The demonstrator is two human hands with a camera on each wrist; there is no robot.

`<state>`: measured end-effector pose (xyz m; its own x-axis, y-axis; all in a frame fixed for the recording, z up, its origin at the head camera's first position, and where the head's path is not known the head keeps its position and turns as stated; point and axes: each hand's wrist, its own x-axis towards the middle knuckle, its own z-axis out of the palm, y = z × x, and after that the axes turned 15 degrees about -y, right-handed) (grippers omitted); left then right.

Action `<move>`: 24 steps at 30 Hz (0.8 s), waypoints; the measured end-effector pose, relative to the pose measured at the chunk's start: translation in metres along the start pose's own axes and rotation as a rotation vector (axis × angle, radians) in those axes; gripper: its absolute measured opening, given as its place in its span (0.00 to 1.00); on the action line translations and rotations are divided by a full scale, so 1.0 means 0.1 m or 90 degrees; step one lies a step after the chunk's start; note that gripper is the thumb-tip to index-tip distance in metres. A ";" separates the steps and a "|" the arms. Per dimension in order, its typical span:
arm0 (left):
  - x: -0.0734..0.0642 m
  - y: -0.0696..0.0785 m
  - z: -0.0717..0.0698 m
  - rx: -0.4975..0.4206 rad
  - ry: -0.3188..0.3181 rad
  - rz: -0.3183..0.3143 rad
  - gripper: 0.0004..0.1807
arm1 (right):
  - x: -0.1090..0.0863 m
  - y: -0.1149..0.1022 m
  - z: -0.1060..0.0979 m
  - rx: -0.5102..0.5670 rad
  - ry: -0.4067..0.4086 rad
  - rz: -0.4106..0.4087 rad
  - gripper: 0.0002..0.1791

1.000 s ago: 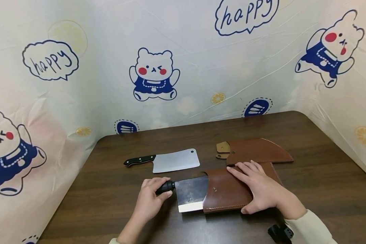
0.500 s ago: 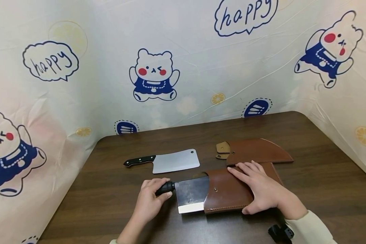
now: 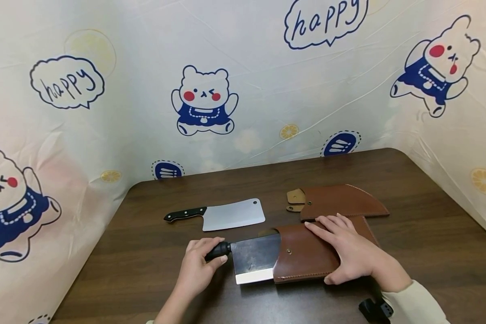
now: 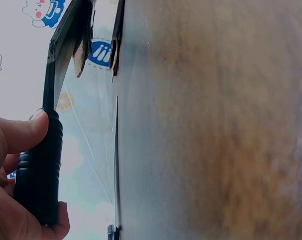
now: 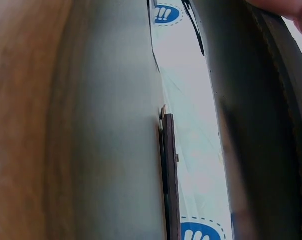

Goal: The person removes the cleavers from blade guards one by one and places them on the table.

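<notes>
My left hand [image 3: 198,263] grips the black handle [image 4: 41,165] of a cleaver, fingers wrapped round it with the thumb near the blade end. The dark blade [image 3: 254,256] with its bright edge strip runs into a brown leather sheath [image 3: 305,256], which hides its far part. My right hand [image 3: 348,254] holds that sheath across its width, fingers at the upper edge and thumb at the lower one. Both wrist views show cleaver and sheath raised off the tabletop. In the right wrist view the sheath's dark underside [image 5: 260,100] fills the right side.
A second cleaver [image 3: 232,216] with a black riveted handle lies on the brown table [image 3: 117,270] behind the left hand. Beyond the right hand lies another brown sheath [image 3: 340,202] with tan straps. A printed cloth [image 3: 259,90] hangs around the table.
The right hand has shifted slightly right with the sheath, and a bit more of the blade shows. The left hand has barely moved.
</notes>
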<state>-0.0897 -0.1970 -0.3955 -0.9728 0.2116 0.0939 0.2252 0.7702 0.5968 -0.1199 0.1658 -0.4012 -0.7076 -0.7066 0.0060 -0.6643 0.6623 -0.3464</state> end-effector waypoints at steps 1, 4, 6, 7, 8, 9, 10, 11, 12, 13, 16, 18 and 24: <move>0.00 0.00 0.00 0.000 0.000 0.000 0.20 | 0.00 0.00 0.00 -0.001 0.001 -0.001 0.62; 0.00 0.00 0.00 -0.001 -0.001 0.000 0.20 | -0.01 0.02 0.00 -0.001 0.003 -0.001 0.62; 0.00 0.00 0.00 -0.001 -0.001 -0.002 0.20 | -0.02 0.02 0.00 0.000 0.002 0.000 0.62; 0.00 0.00 -0.01 -0.001 -0.002 -0.003 0.20 | -0.02 0.02 0.00 0.001 0.001 0.002 0.62; 0.00 0.00 -0.01 -0.002 -0.002 -0.004 0.20 | -0.02 0.02 0.00 0.002 -0.001 0.003 0.62; 0.00 0.00 -0.01 -0.002 -0.003 -0.006 0.20 | -0.03 0.03 0.00 0.004 -0.001 0.004 0.62; 0.00 0.00 -0.01 -0.002 -0.004 -0.008 0.20 | -0.03 0.03 -0.01 0.007 -0.002 0.004 0.62; 0.00 0.00 -0.02 -0.003 -0.005 -0.009 0.20 | -0.03 0.03 -0.01 0.009 -0.003 0.005 0.61; 0.00 0.00 -0.02 -0.004 -0.006 -0.010 0.20 | -0.04 0.03 -0.01 0.012 -0.004 0.006 0.61; 0.00 0.00 -0.02 -0.004 -0.008 -0.011 0.20 | -0.04 0.03 -0.01 0.014 -0.005 0.006 0.61; 0.00 0.00 -0.02 -0.007 -0.011 -0.010 0.20 | -0.04 0.04 -0.01 0.018 -0.007 0.008 0.61; 0.00 -0.01 -0.02 -0.009 -0.013 -0.010 0.20 | -0.05 0.05 -0.01 0.018 -0.008 0.009 0.61; -0.01 -0.01 -0.03 -0.010 -0.017 -0.016 0.20 | -0.05 0.06 -0.01 0.014 -0.007 0.006 0.61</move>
<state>-0.0894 -0.1996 -0.3934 -0.9764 0.2081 0.0571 0.1989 0.7657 0.6117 -0.1206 0.1742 -0.4022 -0.7115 -0.7026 -0.0076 -0.6515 0.6638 -0.3673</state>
